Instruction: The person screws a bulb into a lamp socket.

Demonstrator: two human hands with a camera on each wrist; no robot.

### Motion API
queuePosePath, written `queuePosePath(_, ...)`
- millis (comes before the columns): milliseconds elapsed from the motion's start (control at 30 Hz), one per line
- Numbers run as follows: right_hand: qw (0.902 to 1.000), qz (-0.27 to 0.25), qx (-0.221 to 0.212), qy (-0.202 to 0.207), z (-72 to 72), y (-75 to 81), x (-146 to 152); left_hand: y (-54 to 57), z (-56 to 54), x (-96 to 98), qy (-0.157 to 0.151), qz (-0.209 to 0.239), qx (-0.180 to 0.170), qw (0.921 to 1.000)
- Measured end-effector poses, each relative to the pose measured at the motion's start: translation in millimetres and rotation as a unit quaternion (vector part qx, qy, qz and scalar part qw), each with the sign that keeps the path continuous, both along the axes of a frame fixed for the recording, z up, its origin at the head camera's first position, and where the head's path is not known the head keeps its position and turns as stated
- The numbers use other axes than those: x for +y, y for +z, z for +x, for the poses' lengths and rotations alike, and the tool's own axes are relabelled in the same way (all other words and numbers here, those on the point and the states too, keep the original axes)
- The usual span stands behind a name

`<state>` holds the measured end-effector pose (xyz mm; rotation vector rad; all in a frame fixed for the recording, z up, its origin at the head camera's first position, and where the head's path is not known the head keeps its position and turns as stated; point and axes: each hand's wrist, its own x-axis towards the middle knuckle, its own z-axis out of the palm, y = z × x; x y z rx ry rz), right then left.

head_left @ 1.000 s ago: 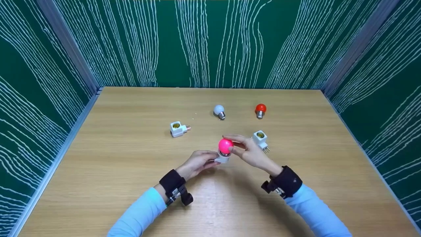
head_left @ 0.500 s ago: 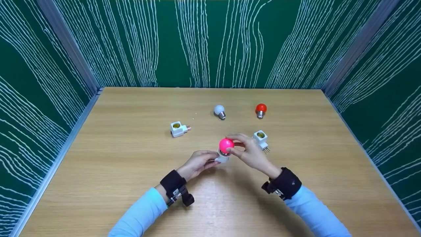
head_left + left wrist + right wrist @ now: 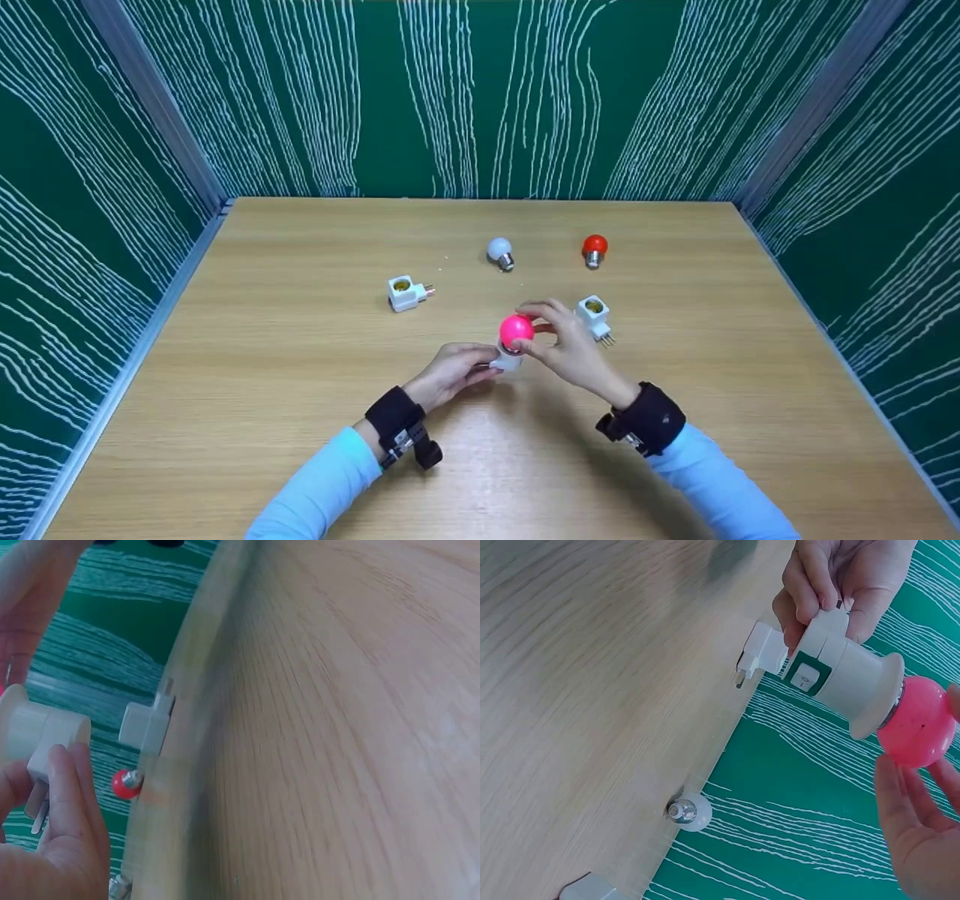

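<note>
In the head view my left hand (image 3: 451,373) pinches a white plug-in bulb socket (image 3: 505,361) by its plug end, in front of me over the table. A pink light bulb (image 3: 516,330) sits in the socket's mouth. My right hand (image 3: 574,351) holds this bulb from the right, its thumb and fingers curved about the globe. The right wrist view shows a small rocker switch (image 3: 805,676) on the socket's side and a thin strip of metal between bulb and collar. In the left wrist view two flat prongs (image 3: 39,808) stick out beside my left fingers (image 3: 66,795).
Two other white sockets lie on the wooden table: one socket (image 3: 405,295) to the left, another socket (image 3: 592,316) just beyond my right hand. Farther back are a white bulb (image 3: 499,253) and a red bulb (image 3: 595,250). Green walls (image 3: 382,97) enclose the table.
The fingers of my right hand have shifted slightly around the pink bulb, the thumb sliding a little left and down. My left hand and the socket stay nearly in place.
</note>
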<state>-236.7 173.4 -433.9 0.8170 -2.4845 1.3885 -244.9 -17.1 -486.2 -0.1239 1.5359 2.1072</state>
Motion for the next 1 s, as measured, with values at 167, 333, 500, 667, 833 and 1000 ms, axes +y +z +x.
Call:
queuePosePath(167, 0.9995, 0.008, -0.027, 0.017, -0.1, 2.1, 3.5, 0.5, -0.1, 0.7, -0.005, -0.008, -0.001, 1.0)
queuePosePath(333, 0.9965, 0.008, -0.062, 0.056, -0.5, 3.5, 6.0, 0.4, -0.1, 0.2, -0.009, -0.011, 0.001, 0.9999)
queuePosePath(500, 0.9955, 0.018, -0.065, 0.066, -0.4, 4.8, 6.2, 0.7, 0.4, -0.2, -0.013, -0.013, 0.004, 0.9998)
queuePosePath(667, 0.9952, 0.015, -0.076, 0.061, 0.1, 6.0, 5.9, -0.3, 0.7, 0.5, -0.01, 0.001, 0.005, 0.9999)
queuePosePath(833, 0.9958, 0.013, -0.077, 0.048, 0.3, 6.1, 4.7, -1.8, 0.2, 0.5, -0.01, 0.007, 0.008, 0.9999)
queuePosePath(1000, 0.9979, 0.013, -0.057, 0.029, 0.2, 3.1, 5.3, -1.7, 0.2, 0.8, -0.011, 0.003, -0.001, 0.9999)
